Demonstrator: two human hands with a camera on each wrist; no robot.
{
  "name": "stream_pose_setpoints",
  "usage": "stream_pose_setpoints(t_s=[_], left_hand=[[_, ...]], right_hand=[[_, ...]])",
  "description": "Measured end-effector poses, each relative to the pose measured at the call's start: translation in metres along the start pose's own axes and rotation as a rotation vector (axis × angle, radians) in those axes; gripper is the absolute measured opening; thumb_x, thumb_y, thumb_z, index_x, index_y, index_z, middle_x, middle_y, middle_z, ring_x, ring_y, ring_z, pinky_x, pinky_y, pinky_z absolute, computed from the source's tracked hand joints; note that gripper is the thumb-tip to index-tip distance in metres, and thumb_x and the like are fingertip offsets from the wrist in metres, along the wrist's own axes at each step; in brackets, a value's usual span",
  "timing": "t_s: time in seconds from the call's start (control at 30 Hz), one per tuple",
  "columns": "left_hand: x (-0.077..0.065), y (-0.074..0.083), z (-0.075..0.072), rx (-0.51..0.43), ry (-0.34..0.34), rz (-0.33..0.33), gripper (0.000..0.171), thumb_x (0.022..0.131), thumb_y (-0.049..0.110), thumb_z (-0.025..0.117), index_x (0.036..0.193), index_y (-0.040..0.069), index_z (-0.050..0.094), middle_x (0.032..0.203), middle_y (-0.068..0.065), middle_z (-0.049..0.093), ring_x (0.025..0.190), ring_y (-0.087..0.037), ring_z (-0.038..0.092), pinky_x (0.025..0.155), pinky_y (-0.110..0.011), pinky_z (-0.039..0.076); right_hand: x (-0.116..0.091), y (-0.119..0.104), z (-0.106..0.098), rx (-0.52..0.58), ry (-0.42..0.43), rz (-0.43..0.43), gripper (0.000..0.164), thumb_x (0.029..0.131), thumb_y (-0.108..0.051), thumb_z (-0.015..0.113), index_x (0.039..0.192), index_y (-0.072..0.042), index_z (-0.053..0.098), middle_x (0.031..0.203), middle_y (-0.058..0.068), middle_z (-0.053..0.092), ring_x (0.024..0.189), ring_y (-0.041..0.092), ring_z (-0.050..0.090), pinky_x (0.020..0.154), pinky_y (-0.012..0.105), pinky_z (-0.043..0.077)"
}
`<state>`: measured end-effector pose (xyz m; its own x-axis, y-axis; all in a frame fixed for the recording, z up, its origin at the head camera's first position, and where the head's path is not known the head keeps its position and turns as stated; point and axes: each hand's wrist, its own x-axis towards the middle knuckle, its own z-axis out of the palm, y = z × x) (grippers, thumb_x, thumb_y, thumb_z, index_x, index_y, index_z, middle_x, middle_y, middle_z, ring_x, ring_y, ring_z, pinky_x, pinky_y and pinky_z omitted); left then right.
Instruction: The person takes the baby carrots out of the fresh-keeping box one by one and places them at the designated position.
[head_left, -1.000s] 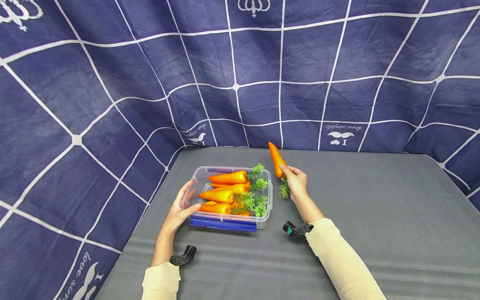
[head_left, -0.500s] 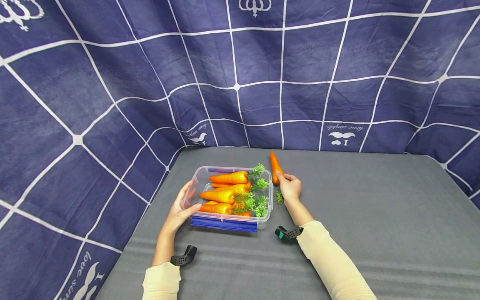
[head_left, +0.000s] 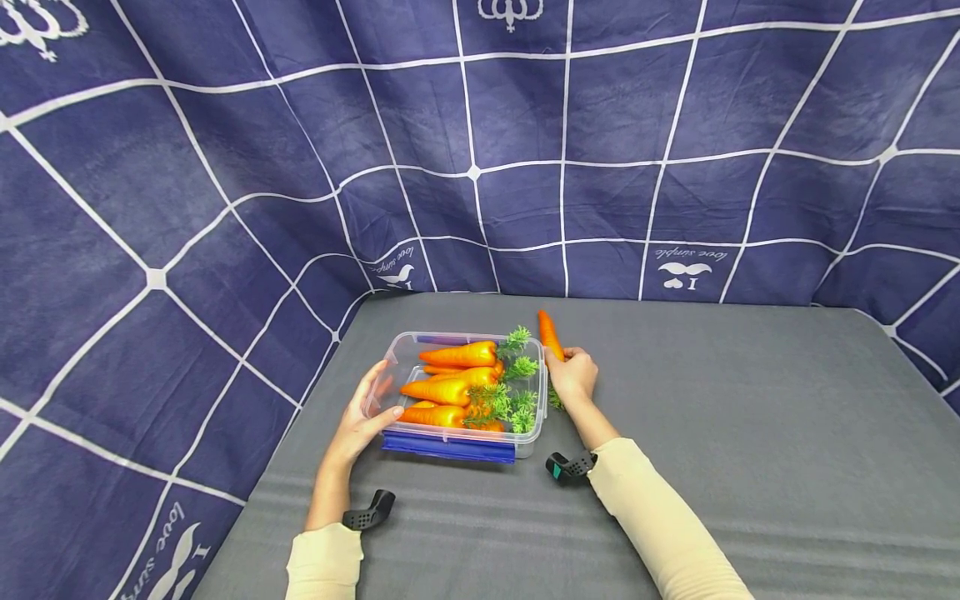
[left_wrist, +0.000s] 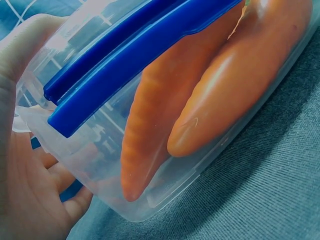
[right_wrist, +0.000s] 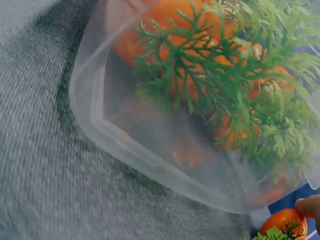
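Observation:
A clear plastic food box [head_left: 447, 435] with a blue latch flap hanging at its front stands on the table. Several orange carrots [head_left: 438, 390] with feathery green tops [head_left: 522, 367] lie inside, tips to the left. My left hand [head_left: 360, 425] grips the box's left end, thumb over the front corner and fingers round the far side. Just off the right end, my right hand [head_left: 572, 375] holds one more carrot [head_left: 550, 333] by its thick end, tip pointing away from me. Its greens hang below the hand. In the right wrist view only that carrot's top [right_wrist: 285, 223] and a fingertip show.
Grey ribbed cloth [head_left: 750, 417] covers the table. A blue curtain with white grid lines [head_left: 420, 125] hangs along the back and left edges. Each wrist wears a black camera mount [head_left: 367, 510].
My right hand has come left and slightly towards me with the carrot, up to the box's right end. The left hand and the box stay in place.

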<state>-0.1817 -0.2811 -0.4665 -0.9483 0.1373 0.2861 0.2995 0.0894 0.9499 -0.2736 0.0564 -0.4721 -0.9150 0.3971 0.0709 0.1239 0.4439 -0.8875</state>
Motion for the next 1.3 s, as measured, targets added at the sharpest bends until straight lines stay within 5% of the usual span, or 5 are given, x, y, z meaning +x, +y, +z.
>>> stream_pose_setpoints(t_s=[0.3,0.57,1.03,1.3], left_hand=[[0.000,0.000,0.000,0.003,0.002,-0.003,0.077,0.083,-0.011,0.060,0.150,-0.002,0.022,0.158,-0.024,0.016,0.139,-0.051,0.019,0.106,-0.069,0.017],[-0.001,0.001,0.000,-0.010,0.001,0.002,0.077,0.084,-0.013,0.059,0.150,-0.003,0.021,0.158,-0.025,0.014,0.139,-0.052,0.018,0.105,-0.070,0.017],[-0.001,0.000,0.001,-0.018,0.003,0.010,0.077,0.083,-0.013,0.059,0.149,-0.005,0.020,0.158,-0.025,0.016,0.139,-0.053,0.018,0.107,-0.069,0.015],[-0.001,-0.002,0.000,-0.085,-0.038,0.056,0.079,0.082,-0.014,0.059,0.149,-0.008,0.016,0.157,-0.029,0.010,0.138,-0.055,0.012,0.108,-0.035,0.035]], right_hand=[[0.008,-0.006,-0.013,0.070,-0.039,0.009,0.050,0.086,-0.033,0.072,0.116,0.007,0.065,0.107,0.025,0.067,0.101,0.037,0.062,0.088,0.044,0.049],[0.013,-0.027,-0.024,0.152,-0.069,-0.120,0.045,0.089,-0.031,0.070,0.116,0.004,0.067,0.105,0.021,0.069,0.097,0.032,0.065,0.084,0.043,0.051],[0.000,-0.075,-0.025,0.317,-0.268,-0.356,0.031,0.089,-0.020,0.072,0.113,0.000,0.070,0.104,0.016,0.071,0.095,0.027,0.066,0.083,0.036,0.052],[-0.010,-0.092,-0.013,0.276,-0.387,-0.499,0.030,0.090,-0.016,0.070,0.113,0.002,0.069,0.105,0.017,0.069,0.097,0.027,0.065,0.089,0.035,0.052]])
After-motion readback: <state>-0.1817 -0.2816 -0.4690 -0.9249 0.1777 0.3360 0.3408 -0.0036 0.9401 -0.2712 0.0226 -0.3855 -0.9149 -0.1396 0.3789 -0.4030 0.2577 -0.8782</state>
